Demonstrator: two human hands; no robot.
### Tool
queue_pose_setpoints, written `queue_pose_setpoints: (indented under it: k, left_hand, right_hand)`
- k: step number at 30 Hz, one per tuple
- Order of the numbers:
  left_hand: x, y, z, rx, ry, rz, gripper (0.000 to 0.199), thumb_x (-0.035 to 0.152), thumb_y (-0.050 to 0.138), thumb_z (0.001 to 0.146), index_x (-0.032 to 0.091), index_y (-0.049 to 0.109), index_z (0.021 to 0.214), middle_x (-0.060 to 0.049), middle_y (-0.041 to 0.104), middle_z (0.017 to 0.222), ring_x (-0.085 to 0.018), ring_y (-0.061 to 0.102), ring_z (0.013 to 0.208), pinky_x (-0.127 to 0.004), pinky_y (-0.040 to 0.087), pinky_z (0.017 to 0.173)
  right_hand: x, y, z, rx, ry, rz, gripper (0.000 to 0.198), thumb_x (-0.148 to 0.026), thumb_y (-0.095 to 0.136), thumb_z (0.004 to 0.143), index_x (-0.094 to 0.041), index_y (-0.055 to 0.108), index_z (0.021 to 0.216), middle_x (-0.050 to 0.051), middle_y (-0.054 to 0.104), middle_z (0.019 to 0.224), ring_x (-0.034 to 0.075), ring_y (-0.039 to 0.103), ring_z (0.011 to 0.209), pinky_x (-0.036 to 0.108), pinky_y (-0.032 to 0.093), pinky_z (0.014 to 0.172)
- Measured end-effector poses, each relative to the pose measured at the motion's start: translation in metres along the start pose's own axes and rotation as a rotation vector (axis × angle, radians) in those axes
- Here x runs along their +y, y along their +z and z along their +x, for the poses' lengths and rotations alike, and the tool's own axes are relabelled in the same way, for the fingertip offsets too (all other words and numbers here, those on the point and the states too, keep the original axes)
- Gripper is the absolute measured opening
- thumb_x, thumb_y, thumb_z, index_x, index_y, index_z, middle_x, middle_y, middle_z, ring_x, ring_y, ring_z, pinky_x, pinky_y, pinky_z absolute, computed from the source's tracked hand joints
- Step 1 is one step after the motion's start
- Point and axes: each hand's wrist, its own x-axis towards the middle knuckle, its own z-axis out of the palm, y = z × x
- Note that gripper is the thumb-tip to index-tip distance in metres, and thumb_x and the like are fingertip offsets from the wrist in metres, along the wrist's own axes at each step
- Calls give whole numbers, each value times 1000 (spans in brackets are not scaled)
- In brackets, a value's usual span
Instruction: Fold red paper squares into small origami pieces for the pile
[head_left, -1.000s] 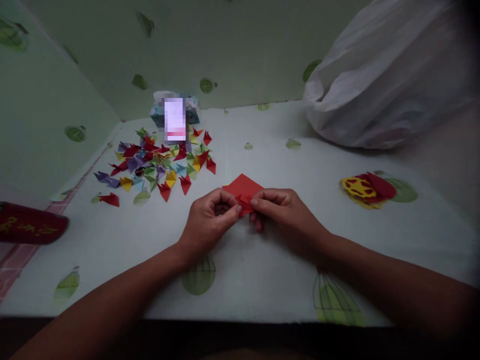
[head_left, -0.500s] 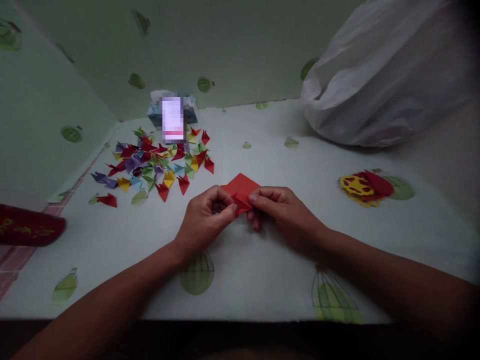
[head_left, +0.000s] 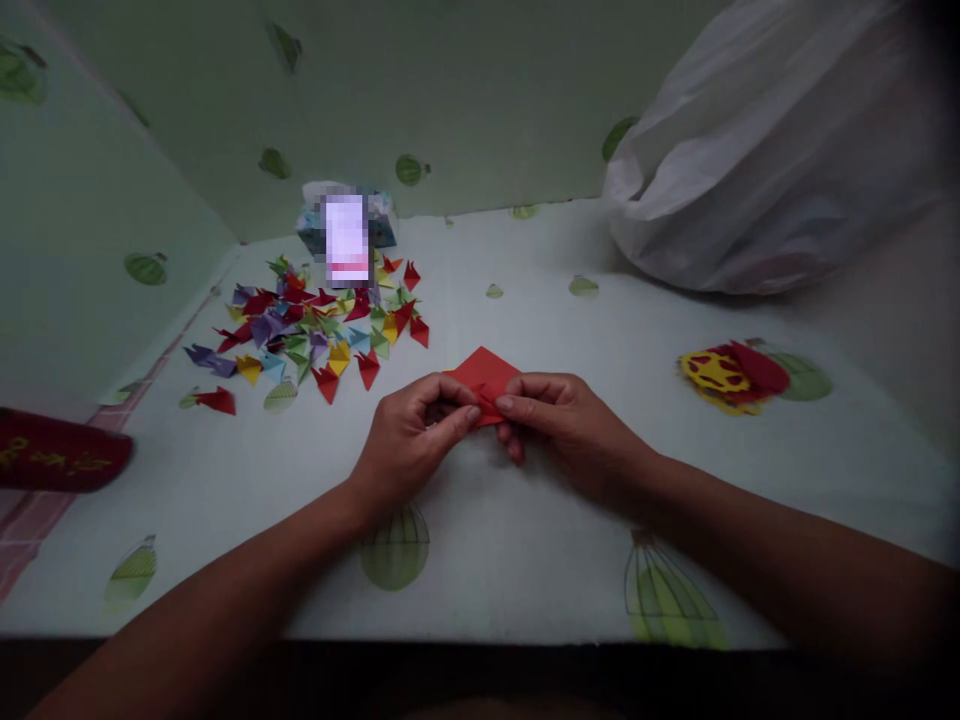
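A partly folded sheet of red origami paper (head_left: pixel 482 368) is between my two hands, its far corner pointing away from me. My left hand (head_left: pixel 417 425) pinches the near left part with thumb and forefinger. On the near right side, my right hand (head_left: pixel 559 425) grips the paper, thumb on top and other fingertips curled below. The thumbs nearly meet over a small folded flap, and fingers cover the near edge. Beyond my left hand lies a spread pile of small folded paper pieces (head_left: pixel 298 345) in red, yellow, green, blue and purple.
A tissue box (head_left: pixel 309 228) stands behind the pile, with a lit, blurred phone screen (head_left: pixel 347 235) before it. A large white plastic bag (head_left: pixel 720 200) fills the back right. Red and yellow cut-outs (head_left: pixel 716 372) lie at right. A dark red object with yellow lettering (head_left: pixel 67 450) is at left.
My left thumb and fingertips have shifted slightly right, closer to the right thumb, over the small flap of the red paper. Both hands keep their hold.
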Motion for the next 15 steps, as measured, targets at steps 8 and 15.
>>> queue_pose_setpoints:
  k: [8, 15]
  left_hand:
    - [3, 1, -1, 32, 96, 33, 5, 18, 72, 80, 17, 68, 76, -5, 71, 89, -15, 66, 80, -26, 53, 70]
    - [8, 3, -2, 49, -128, -89, 12, 24, 76, 73, 16, 67, 72, -2, 70, 73, -12, 62, 66, -22, 51, 60]
  right_hand:
    - [-1, -2, 1, -27, -20, -69, 26, -33, 77, 85, -16, 68, 68, -1, 67, 63, 8, 58, 50, 22, 45, 52]
    - [-4, 0, 0, -11, -1, -109, 25, -30, 76, 82, -16, 66, 65, -2, 66, 59, 8, 57, 48, 22, 44, 51]
